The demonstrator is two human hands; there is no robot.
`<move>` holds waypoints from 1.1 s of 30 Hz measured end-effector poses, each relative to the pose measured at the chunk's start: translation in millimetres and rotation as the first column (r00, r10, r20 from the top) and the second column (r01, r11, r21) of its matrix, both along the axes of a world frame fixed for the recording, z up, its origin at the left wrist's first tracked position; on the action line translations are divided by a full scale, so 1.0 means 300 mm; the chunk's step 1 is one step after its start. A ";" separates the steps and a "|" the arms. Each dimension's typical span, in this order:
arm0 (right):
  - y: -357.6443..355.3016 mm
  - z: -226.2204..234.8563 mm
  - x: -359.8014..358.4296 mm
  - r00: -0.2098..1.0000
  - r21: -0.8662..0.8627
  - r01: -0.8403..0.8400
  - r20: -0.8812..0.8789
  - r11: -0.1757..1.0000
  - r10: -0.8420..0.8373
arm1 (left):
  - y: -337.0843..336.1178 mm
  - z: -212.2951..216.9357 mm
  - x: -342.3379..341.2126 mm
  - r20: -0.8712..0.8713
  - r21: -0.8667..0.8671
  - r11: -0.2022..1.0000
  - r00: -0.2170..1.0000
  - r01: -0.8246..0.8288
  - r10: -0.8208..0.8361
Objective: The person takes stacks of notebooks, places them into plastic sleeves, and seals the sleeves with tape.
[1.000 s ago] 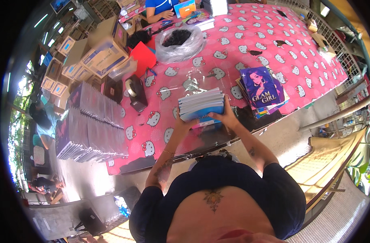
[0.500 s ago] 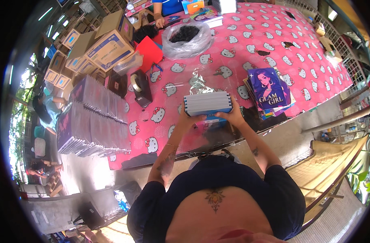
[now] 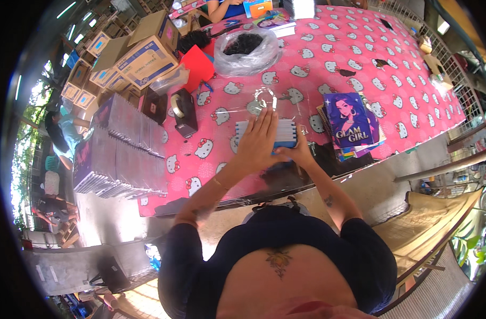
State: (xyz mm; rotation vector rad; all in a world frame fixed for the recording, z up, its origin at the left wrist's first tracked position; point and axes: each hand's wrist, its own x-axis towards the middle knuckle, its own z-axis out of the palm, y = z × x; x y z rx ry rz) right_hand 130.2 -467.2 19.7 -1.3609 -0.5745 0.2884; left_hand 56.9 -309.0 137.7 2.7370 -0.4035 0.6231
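Both hands on the blue-and-white stack of booklets (image 3: pixel 285 133) just left of the purple book (image 3: pixel 351 120) on the desk (image 3: pixel 413 80): left hand (image 3: pixel 260 139) spread flat on top, right hand (image 3: pixel 297 154) pinching its near edge, best squared with even pressure.

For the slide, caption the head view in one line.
Left hand flat on a blue-and-white stack of booklets, right hand at its near edge, on a pink patterned tablecloth.

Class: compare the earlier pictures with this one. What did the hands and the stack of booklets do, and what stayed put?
The stack of booklets, held up edge-on before, now lies flat on the pink tablecloth; the left hand presses on top, the right hand grips its near edge. The purple book and tape dispenser stayed.
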 end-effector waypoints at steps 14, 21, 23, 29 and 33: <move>-0.110 -0.138 0.124 0.836 -0.798 0.261 0.468 0.543 0.286 | 0.259 0.038 -0.036 -0.168 -0.126 0.948 0.948 -0.293 0.271; -0.089 -0.170 0.195 0.822 -0.901 0.347 0.426 0.262 0.379 | 0.395 -0.226 -0.047 -0.475 -0.878 -0.099 0.879 -0.469 0.044; -0.113 -0.163 0.203 0.810 -0.902 0.332 0.422 0.275 0.408 | 0.383 -0.297 -0.032 -0.486 -0.845 -0.236 0.873 -0.480 -0.035; -0.158 -0.202 0.194 0.784 -0.856 0.376 0.498 0.355 0.371 | 0.311 -0.379 0.109 -0.550 -0.826 -0.064 0.826 -0.560 -0.126; -0.134 -0.179 0.170 0.804 -0.864 0.324 0.467 0.387 0.369 | 0.361 -0.476 0.132 -0.689 -0.722 0.099 0.725 -0.685 -0.009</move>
